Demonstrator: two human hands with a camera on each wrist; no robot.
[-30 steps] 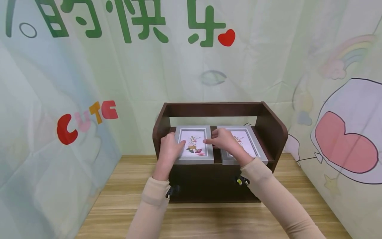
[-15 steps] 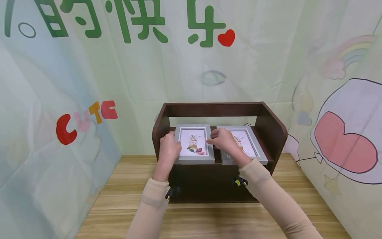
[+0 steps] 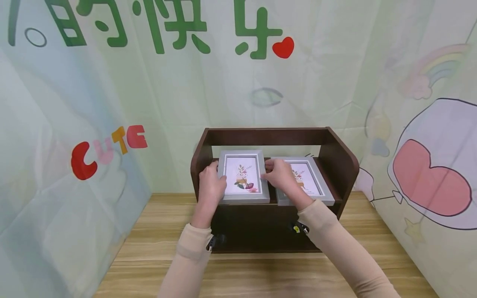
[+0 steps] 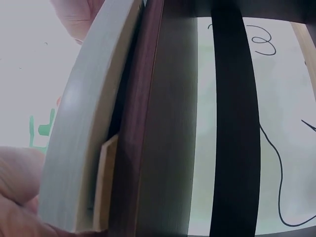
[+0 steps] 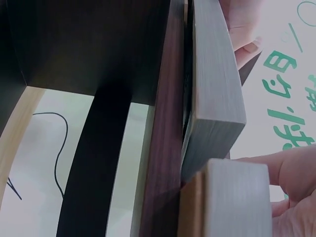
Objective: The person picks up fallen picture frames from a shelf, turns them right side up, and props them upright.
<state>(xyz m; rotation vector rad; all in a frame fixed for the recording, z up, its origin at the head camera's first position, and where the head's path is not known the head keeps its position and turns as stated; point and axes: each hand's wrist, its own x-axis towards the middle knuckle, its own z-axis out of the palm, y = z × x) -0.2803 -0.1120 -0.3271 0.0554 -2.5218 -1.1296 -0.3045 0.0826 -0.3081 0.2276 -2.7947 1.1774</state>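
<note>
Both hands grip a silver-grey picture frame [image 3: 244, 176] with a flower print, on the left of a dark brown wooden shelf [image 3: 266, 136]. My left hand [image 3: 211, 186] holds its left side, thumb over the border. At its right side are the thumb and fingers of my right hand [image 3: 281, 174]. The far end of this picture frame is tipped up. In the left wrist view a gap shows between the picture frame [image 4: 81, 113] and the shelf board [image 4: 143, 118], with a thin brown strip [image 4: 105, 182] behind it.
A matching picture frame [image 3: 316, 178] lies on the shelf's right half, partly behind my right hand. Side panels [image 3: 340, 163] rise at both ends of the shelf. It stands on a wood-grain table [image 3: 261, 273] against a printed cloth backdrop [image 3: 231, 91].
The left picture frame's far end has risen and the picture frame has shifted slightly right. My left thumb has drawn back from the print to the border. The right picture frame has not moved.
</note>
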